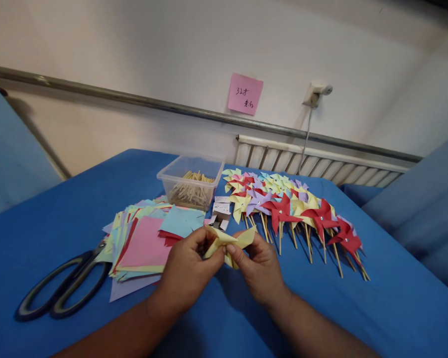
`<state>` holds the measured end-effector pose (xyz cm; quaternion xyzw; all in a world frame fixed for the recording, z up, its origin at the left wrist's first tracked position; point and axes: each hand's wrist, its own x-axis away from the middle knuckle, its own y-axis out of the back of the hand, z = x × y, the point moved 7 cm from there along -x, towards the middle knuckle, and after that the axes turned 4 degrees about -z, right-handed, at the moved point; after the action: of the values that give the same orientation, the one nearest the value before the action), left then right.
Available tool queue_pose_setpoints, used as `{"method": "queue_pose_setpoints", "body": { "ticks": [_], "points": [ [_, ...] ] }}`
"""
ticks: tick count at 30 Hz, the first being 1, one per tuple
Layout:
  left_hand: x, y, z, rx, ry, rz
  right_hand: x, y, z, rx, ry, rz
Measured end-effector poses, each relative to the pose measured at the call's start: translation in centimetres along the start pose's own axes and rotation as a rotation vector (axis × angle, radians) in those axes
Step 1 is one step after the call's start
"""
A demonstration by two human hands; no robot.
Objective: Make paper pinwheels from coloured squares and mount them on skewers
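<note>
We hold a folded piece of yellow paper (228, 243) between both hands, just above the blue table cover (377, 308); our left hand (186, 268) pinches its left side with thumb and forefinger, the other fingers curled beneath; our right hand (259, 266) pinches the right side the same way, thumb on top, so the paper bridges the small gap between the two hands and its pointed flaps stick up past our fingertips.

Just beyond and to the left of our left hand lies a loose stack of coloured paper squares (145, 241), pink and pale blue sheets uppermost; further left of that hand, touching the edge of the stack, lie black-handled scissors (65, 286), handles toward us. Straight beyond both hands sit a few small white boxes (221, 209); we cannot tell what they contain; behind them stands a clear plastic tub (190, 181) holding thin wooden sticks (194, 186).

Beyond and to the right of our right hand lies a spread of finished paper pinwheels (283, 204) on sticks, red, yellow, purple and green, overlapping one another, their stick ends pointing toward us; the nearest red ones lie just beside that hand. Well beyond it all, a pink note (245, 94) is stuck to the wall.
</note>
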<state>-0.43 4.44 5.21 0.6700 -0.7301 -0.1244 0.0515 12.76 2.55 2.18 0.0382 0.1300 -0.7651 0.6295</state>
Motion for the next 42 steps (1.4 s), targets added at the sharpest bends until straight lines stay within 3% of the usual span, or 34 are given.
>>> {"method": "queue_pose_setpoints", "body": {
  "ticks": [10, 31, 38, 42],
  "points": [
    [0.2, 0.3, 0.3, -0.009, 0.018, -0.014, 0.7, 0.1, 1.7, 0.215, 0.228, -0.006],
    [0.2, 0.2, 0.1, 0.049, 0.039, 0.005, 0.8, -0.2, 1.7, 0.238, 0.266, 0.018],
    [0.4, -0.3, -0.7, 0.079, 0.005, 0.036, 1.1, 0.3, 1.7, 0.295, 0.301, -0.038],
    [0.3, -0.3, -0.5, 0.113, 0.014, 0.039, 0.9, 0.5, 1.2, 0.176, 0.227, -0.057]
  ]
}}
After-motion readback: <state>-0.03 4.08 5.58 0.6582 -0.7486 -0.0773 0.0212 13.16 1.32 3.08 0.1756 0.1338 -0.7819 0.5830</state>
